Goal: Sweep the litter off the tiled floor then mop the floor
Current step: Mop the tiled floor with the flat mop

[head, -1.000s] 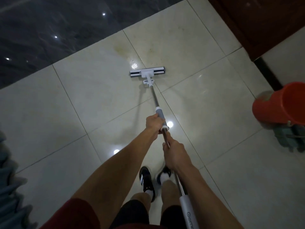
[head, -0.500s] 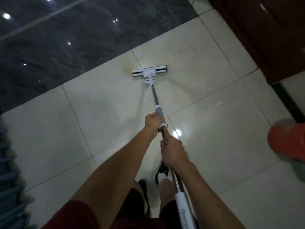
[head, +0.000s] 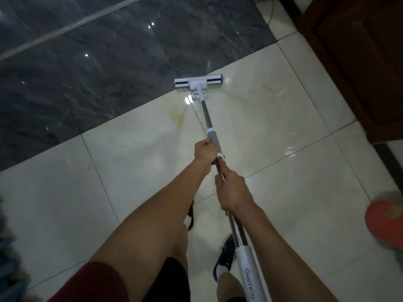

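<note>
Head view: the mop (head: 206, 110) has been pushed further forward than a second ago, and its white head (head: 198, 82) now lies on the cream tiled floor (head: 272, 127) right at the edge of the dark marble strip (head: 98, 68), past the yellowish stain (head: 177, 117) it was working on before. The left hand (head: 206, 150) grips the grey sleeve of the pole, fingers curled round it; the right hand (head: 232, 189) wraps the bare metal just behind it, as earlier. The orange bucket (head: 385, 223) has slid to the lower right edge, blurred. A dark wooden cabinet (head: 359, 62) stands at the right, and black shoes (head: 226, 253) show below the arms
</note>
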A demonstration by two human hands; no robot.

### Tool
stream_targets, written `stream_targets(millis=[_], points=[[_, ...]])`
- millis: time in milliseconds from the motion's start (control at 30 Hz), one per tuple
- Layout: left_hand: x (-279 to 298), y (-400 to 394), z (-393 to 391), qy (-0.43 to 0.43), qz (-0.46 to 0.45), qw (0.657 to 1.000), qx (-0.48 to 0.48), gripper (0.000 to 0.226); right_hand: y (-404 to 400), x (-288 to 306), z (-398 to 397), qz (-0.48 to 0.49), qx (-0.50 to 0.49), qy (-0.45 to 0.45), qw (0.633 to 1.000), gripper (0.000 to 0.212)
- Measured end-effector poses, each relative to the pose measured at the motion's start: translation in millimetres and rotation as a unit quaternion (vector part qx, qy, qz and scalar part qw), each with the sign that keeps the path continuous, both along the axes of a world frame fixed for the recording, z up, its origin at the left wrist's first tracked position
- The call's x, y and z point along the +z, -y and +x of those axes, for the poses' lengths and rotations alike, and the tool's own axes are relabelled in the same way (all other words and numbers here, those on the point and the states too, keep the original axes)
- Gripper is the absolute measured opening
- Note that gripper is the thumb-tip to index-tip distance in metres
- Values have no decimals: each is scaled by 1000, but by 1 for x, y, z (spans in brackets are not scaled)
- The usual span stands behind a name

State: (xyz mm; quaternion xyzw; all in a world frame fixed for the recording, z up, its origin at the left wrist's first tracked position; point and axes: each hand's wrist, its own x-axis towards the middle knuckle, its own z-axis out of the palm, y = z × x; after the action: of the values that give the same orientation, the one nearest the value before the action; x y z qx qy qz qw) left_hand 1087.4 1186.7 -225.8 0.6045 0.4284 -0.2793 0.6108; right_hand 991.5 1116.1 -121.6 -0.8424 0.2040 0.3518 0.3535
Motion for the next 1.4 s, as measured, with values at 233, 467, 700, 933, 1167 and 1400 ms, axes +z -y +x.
stream_targets(millis=[233, 467, 700, 933, 1167, 1400], points=[[-3, -40, 128, 7, -7, 1000, -4, 30, -38, -22, 126, 4, -13, 1, 1000, 57], [0, -73, 174, -3, -28, 999, -45, 22, -64, -26, 168, 10, 15, -27, 999, 65], [15, -77, 124, -15, -42, 998, -49, 14, -64, -19, 118, 12, 49, -27, 998, 73], [21, -58, 7, -27, -37, 998, -36, 12, -36, -8, 7, 9, 113, -62, 992, 85], [19, -15, -137, -43, -43, 998, -5, 16, 15, -2, -128, 28, 138, -77, 987, 80], [29, 17, -242, -50, -27, 998, -20, 21, 48, 10, -229, 12, 169, -103, 980, 87]])
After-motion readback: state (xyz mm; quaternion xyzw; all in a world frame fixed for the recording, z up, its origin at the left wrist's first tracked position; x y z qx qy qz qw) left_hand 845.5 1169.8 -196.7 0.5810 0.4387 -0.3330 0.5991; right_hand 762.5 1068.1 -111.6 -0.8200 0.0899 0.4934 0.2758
